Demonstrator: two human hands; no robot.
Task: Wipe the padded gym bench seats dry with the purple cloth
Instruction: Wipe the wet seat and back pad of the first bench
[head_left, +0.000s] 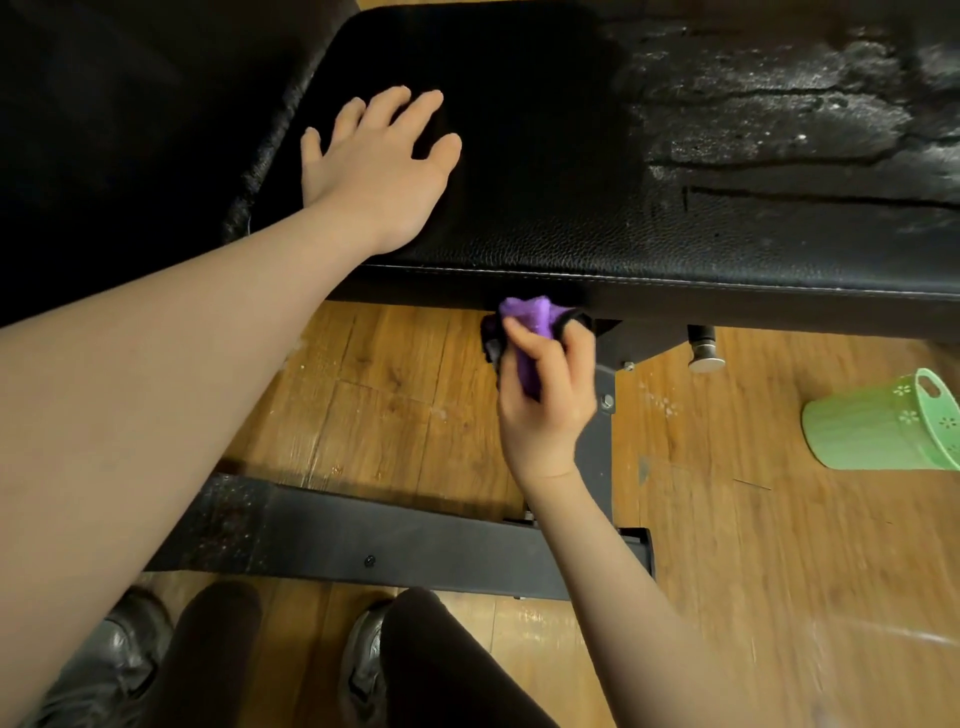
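My right hand (545, 395) grips the bunched cloth (535, 332) just under the near edge of the seat (545, 208), off the padding, probably regripping before a pass. My left hand (379, 166) lies flat, fingers spread, on the seat's left end, bracing me. Far right surface looks wet, likely next.

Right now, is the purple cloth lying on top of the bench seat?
No, the right hand grips the purple cloth below the front edge of the bench seat.
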